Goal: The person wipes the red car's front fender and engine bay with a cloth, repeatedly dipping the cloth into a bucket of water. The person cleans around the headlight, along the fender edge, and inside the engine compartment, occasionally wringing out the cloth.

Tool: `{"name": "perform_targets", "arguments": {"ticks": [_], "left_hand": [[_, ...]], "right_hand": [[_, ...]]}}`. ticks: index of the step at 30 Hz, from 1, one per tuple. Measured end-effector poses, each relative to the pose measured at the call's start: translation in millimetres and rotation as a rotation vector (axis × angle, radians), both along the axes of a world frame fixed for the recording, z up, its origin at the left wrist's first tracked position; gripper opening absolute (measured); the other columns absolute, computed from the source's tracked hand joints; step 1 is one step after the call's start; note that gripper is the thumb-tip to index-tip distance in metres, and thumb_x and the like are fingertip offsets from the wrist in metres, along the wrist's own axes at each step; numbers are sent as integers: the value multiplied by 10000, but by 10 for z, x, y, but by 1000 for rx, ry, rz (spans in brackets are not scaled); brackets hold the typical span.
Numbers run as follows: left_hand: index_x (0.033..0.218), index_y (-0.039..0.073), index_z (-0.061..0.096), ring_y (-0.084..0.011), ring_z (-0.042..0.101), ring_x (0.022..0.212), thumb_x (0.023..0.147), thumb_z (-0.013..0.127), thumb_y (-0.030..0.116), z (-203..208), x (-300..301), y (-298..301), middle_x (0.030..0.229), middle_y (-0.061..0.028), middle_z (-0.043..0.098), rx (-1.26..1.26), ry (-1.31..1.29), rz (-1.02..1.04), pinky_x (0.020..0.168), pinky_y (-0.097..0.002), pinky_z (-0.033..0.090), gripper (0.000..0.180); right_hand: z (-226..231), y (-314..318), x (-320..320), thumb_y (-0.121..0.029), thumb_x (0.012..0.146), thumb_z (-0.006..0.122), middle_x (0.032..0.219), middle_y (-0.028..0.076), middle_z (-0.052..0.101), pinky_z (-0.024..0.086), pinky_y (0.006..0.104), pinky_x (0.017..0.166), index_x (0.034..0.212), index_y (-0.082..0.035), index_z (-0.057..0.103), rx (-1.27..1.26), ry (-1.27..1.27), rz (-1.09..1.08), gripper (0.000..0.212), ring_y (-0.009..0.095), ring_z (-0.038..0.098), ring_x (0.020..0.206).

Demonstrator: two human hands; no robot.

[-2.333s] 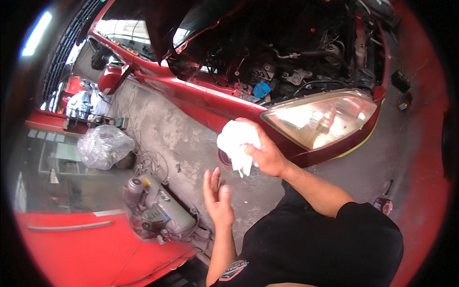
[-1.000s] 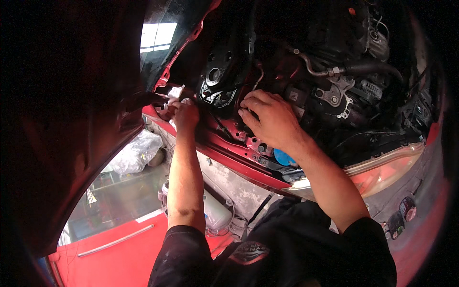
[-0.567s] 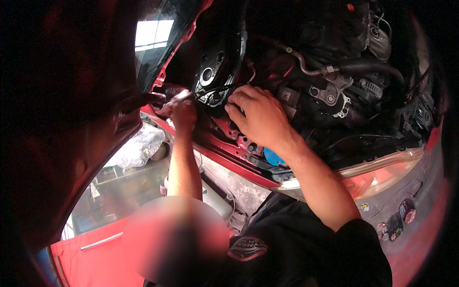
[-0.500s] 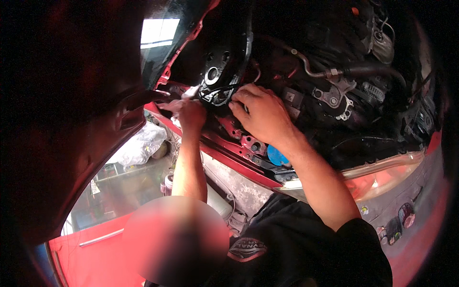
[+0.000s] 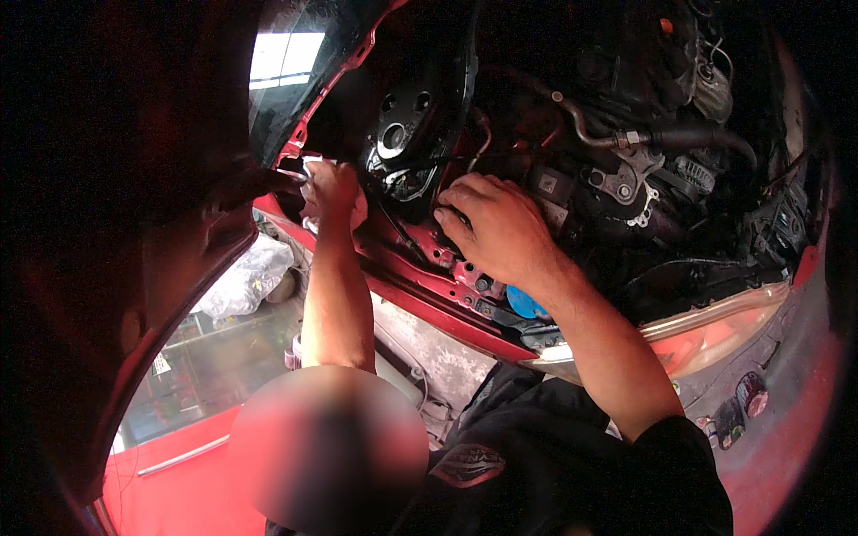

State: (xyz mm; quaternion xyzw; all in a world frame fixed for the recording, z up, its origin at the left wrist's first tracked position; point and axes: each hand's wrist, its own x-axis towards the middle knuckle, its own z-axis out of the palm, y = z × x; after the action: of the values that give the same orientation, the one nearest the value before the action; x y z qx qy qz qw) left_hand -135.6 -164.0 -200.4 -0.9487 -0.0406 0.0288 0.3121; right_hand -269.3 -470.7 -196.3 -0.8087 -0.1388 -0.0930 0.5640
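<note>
My left hand [image 5: 329, 192] reaches up to the far left corner of the open engine bay. It is closed on a small white thing [image 5: 312, 163], of which only a bit shows. My right hand [image 5: 493, 225] lies palm down on the dark parts near the bay's front edge, beside a round black mount [image 5: 402, 134]. Its fingers are bent over a black part [image 5: 447, 220], and the fingertips are hidden, so a grip cannot be made out. Both forearms are bare and come up from my dark shirt.
The red car's front edge [image 5: 420, 286] runs across the middle, with a blue cap [image 5: 523, 302] and a headlight [image 5: 688, 344] to the right. A black hose [image 5: 679, 136] crosses the engine. The raised hood [image 5: 134, 223] fills the left. A clear plastic bag [image 5: 246, 277] lies on the floor below.
I have leaned in from standing back with a white cloth in my right hand to both hands inside the bay. In the last second the right hand crept slightly left.
</note>
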Motion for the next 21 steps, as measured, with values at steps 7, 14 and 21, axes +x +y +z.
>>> {"name": "perform_targets", "arguments": {"ticks": [7, 14, 21], "left_hand": [[1044, 26, 616, -300, 636, 913, 929, 489, 165, -85, -94, 75, 1019, -149, 648, 125, -176, -467, 786, -422, 497, 220], [1176, 5, 619, -359, 678, 918, 924, 510, 148, 25, -144, 65, 971, -192, 686, -297, -41, -284, 760, -472, 509, 310], [1132, 20, 705, -196, 714, 870, 874, 514, -63, 885, -1208, -77, 980, -110, 755, -892, -361, -234, 763, -345, 577, 331]], "right_hand": [[-8, -9, -27, -248, 931, 604, 981, 136, 641, 510, 472, 874, 967, -57, 689, 23, 31, 5, 212, 349, 633, 974], [19, -80, -5, -245, 933, 599, 966, 141, 648, 505, 483, 874, 968, -55, 684, 1, 25, -30, 211, 361, 635, 961], [-2, -90, 35, -241, 930, 603, 983, 138, 651, 505, 481, 871, 964, -54, 685, 10, 25, -32, 206, 362, 636, 961]]}}
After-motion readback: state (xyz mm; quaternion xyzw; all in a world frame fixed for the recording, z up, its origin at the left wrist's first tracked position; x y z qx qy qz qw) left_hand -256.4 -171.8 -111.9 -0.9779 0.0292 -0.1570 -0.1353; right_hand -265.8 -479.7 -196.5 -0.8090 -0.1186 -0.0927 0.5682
